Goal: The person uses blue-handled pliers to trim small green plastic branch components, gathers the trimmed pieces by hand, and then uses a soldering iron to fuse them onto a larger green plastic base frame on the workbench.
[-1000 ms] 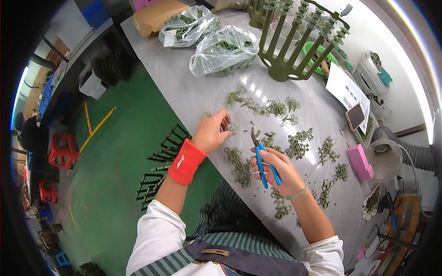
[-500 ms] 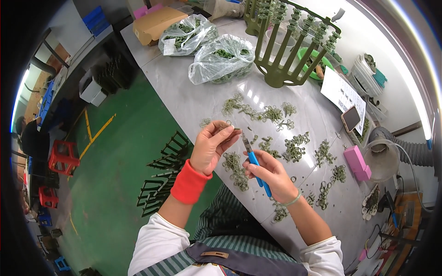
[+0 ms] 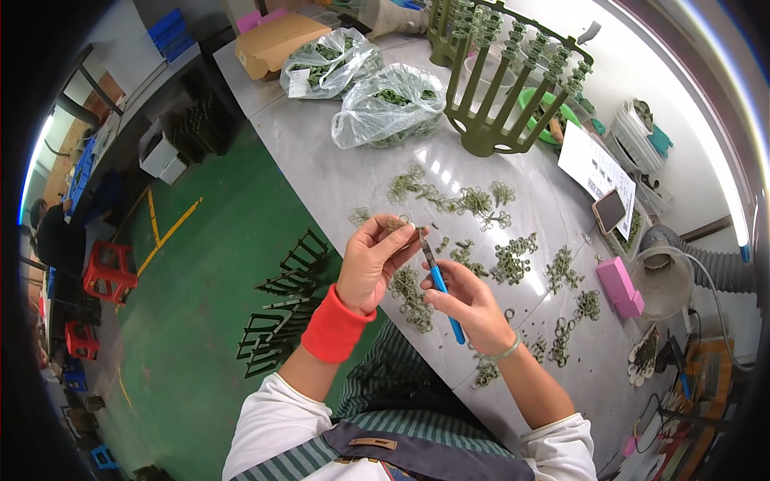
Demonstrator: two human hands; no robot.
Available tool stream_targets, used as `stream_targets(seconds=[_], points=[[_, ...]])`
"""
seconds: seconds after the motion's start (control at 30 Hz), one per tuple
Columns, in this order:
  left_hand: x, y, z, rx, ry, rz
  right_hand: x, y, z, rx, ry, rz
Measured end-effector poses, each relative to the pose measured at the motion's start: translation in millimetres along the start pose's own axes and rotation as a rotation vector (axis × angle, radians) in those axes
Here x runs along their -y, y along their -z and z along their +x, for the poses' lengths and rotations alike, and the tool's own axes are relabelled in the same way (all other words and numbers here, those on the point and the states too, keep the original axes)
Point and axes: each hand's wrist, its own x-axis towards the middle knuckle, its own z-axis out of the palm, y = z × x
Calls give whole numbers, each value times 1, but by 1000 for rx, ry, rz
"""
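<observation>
My left hand [image 3: 372, 258], with a red wristband [image 3: 338, 324] on its arm, pinches a small olive-green ring piece [image 3: 403, 219] between thumb and fingers. In my right hand [image 3: 469, 301] are blue-handled nippers [image 3: 437, 276], their handles pressed together. The jaws point away from me and meet the piece beside my left fingertips; the exact contact is too small to make out. Below and around both hands, piles of similar green ring pieces [image 3: 513, 258] lie on the grey table [image 3: 337, 180].
Two clear bags [image 3: 389, 108] of green parts and a cardboard box [image 3: 281, 42] stand at the far side. An olive-green rack [image 3: 481, 140] carries stacked rings. Rightward are a phone [image 3: 609, 210], a sheet of paper [image 3: 589, 164] and pink blocks [image 3: 619, 287]. Dark green racks [image 3: 277, 329] stand at left.
The nippers' handles have come together from slightly apart. Both hands have shifted a little, the left one to the right and toward me. The ring piece stays pinched.
</observation>
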Motion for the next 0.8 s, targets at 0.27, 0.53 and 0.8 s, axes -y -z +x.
stream_targets(seconds=[0.27, 0.53, 0.8], points=[[0, 2, -1, 2, 1, 49, 1, 0, 0, 2, -9, -18], [11, 48, 37, -24, -34, 468, -8, 9, 18, -11, -149, 90], [7, 54, 83, -62, -814, 1686, 0, 16, 14, -99, -220, 143]])
